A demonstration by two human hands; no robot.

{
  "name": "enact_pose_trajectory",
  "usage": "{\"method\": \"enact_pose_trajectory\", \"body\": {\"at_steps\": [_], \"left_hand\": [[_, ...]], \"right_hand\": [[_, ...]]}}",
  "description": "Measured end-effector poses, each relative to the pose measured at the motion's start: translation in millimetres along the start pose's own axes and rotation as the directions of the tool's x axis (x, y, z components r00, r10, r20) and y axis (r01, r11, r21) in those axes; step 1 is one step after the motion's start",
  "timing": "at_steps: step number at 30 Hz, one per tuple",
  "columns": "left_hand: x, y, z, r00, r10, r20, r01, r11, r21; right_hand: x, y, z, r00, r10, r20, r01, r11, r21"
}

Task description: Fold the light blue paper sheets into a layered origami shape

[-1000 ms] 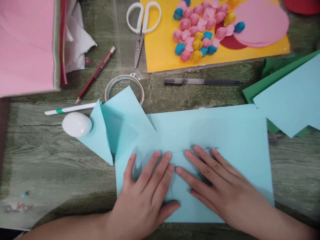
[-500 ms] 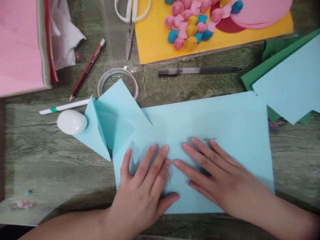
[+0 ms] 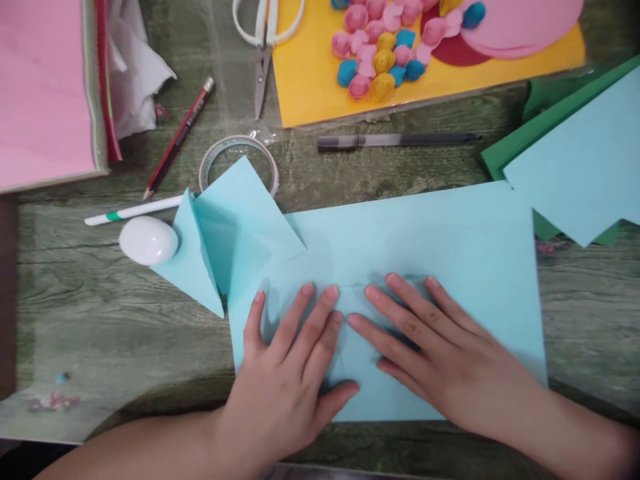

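Observation:
A large light-blue sheet of paper (image 3: 425, 233) lies on the table under both hands. My left hand (image 3: 295, 367) rests palm down on its lower left part, fingers spread. To the right, my right hand (image 3: 430, 353) lies flat with fingers apart, its fingertips pointing up and left. A thin edge line runs near the fingertips, with a short vertical line between the hands; most of what lies under the palms is hidden. A folded light-blue paper piece (image 3: 240, 207) overlaps the sheet's upper left corner, with a shiny white egg-shaped object (image 3: 149, 241) on its left end.
Behind lie a roll of tape (image 3: 205, 170), a red pencil (image 3: 179, 138), white-handled scissors (image 3: 261, 73), a white stick (image 3: 135, 212) and a dark pen (image 3: 400, 140). Small paper rolls (image 3: 383, 61) sit on a yellow sheet (image 3: 305, 93). Coloured paper (image 3: 45, 87) is stacked far left; green paper (image 3: 505, 153) lies right.
Both hands stay flat on the sheet, with the right fingertips shifting very slightly. The whole view has moved a little, with things on the left appearing slightly further right.

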State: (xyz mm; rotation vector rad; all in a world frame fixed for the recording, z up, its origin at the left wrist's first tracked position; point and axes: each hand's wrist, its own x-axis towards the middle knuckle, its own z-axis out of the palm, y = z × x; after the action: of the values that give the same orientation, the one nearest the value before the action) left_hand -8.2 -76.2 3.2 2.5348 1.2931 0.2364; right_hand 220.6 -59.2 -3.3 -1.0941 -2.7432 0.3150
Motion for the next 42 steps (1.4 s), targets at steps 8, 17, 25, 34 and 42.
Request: {"method": "enact_pose_trajectory", "body": {"at_steps": [8,17,25,34,42], "left_hand": [[0,0,0.9,1.000,-0.004,0.010,0.004,0.999,0.032],[0,-1,0.8,1.000,0.009,0.012,-0.009,0.999,0.041],[-6,7,1.5,0.997,0.050,-0.053,-0.042,0.990,0.131],[-19,9,-0.9,0.926,0.377,-0.014,-0.376,0.926,0.027],[-18,8,-4.6,0.915,0.404,-0.009,-0.402,0.912,0.075]], "right_hand": [[-8,-6,1,0.994,-0.105,-0.014,0.105,0.994,-0.003],[-3,-7,3,0.995,-0.094,0.022,0.093,0.994,0.063],[-2,-6,2,0.997,-0.083,0.005,0.082,0.992,0.093],[1,-3,1,0.993,-0.120,-0.006,0.120,0.991,0.062],[0,-3,1,0.992,-0.122,-0.013,0.122,0.991,0.047]]}}
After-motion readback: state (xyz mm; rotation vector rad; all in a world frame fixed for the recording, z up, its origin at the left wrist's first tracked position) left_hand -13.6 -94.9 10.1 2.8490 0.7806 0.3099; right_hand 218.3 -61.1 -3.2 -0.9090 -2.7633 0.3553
